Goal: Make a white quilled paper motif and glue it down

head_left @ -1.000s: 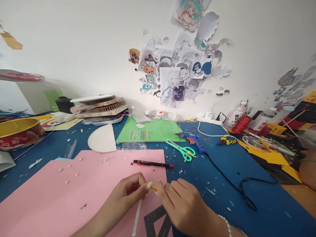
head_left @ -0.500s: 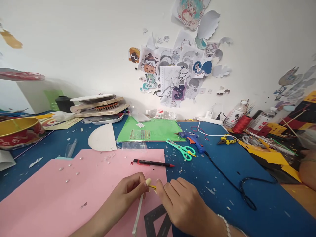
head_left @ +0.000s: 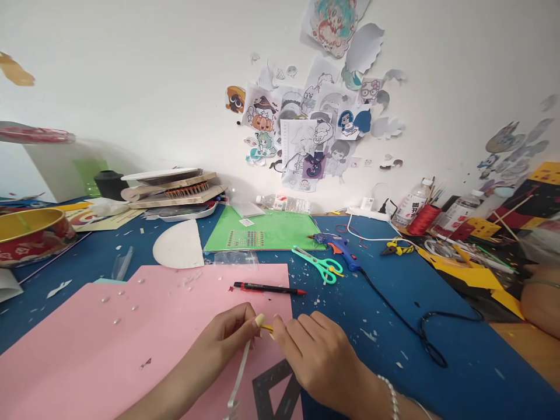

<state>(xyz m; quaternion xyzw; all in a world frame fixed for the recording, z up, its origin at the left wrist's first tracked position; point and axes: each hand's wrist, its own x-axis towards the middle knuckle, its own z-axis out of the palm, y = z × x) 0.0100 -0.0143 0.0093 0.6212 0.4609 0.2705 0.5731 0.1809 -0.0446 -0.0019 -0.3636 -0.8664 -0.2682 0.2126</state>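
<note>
My left hand [head_left: 227, 338] and my right hand [head_left: 312, 356] meet over the near edge of a pink sheet [head_left: 109, 344]. Between their fingertips they pinch a small yellow piece [head_left: 266, 328]. A thin white strip [head_left: 238, 376] hangs down from my left hand's fingers toward me. A grey angular shape [head_left: 275, 396] lies on the pink sheet under my hands. A black and red pencil [head_left: 269, 288] lies on the sheet just beyond my fingers.
Green scissors [head_left: 319, 265] and a blue glue gun [head_left: 341, 248] with a black cord [head_left: 406, 326] lie on the blue table. A green mat [head_left: 284, 230], a white half circle [head_left: 179, 248], a gold tin [head_left: 30, 230] and bottles [head_left: 413, 204] stand farther back. Another person's arm [head_left: 540, 297] is at right.
My hands stay pinched on the yellow piece and have shifted slightly left. The white strip now hangs lower from my left hand.
</note>
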